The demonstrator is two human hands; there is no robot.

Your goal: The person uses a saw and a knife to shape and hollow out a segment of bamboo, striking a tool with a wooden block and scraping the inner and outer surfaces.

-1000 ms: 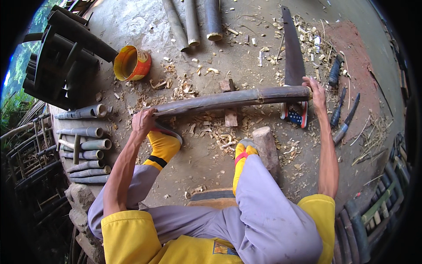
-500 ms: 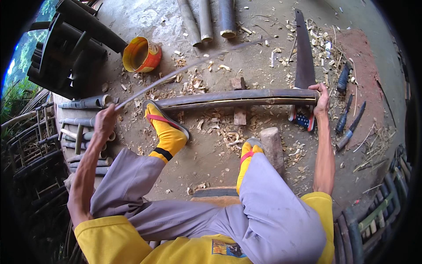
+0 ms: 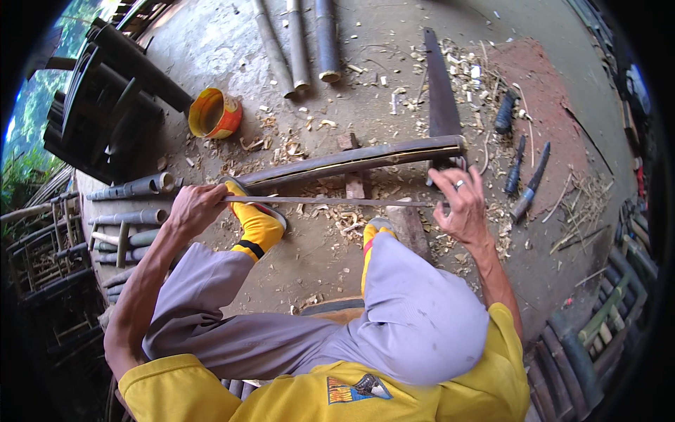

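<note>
The thin strip (image 3: 323,201) has swung round: half a second ago it slanted up over the pole toward the far side, and now it runs nearly straight from left to right on the near side. The right hand (image 3: 464,207) has also let go of the right end of the split pole (image 3: 348,162) and come nearer.

The left hand (image 3: 199,211) is clenched around the strip's left end. The right hand, a ring on one finger, is at the strip's other end with its fingers parted and curved; I cannot tell whether its thumb touches the strip.

The split pole lies just beyond the strip, a long pale crack along its side, resting across a wooden block (image 3: 354,186). The left foot (image 3: 256,221), in a yellow sock and sandal, is at the pole's left end. A short wooden stump (image 3: 410,228) lies near the right foot (image 3: 370,243).

Beyond the pole's right end stretches a saw (image 3: 441,91), with a curved knife (image 3: 531,188) farther right. A red and yellow bucket (image 3: 230,119) stands at the far left, and pale shavings (image 3: 295,151) litter the floor.
</note>
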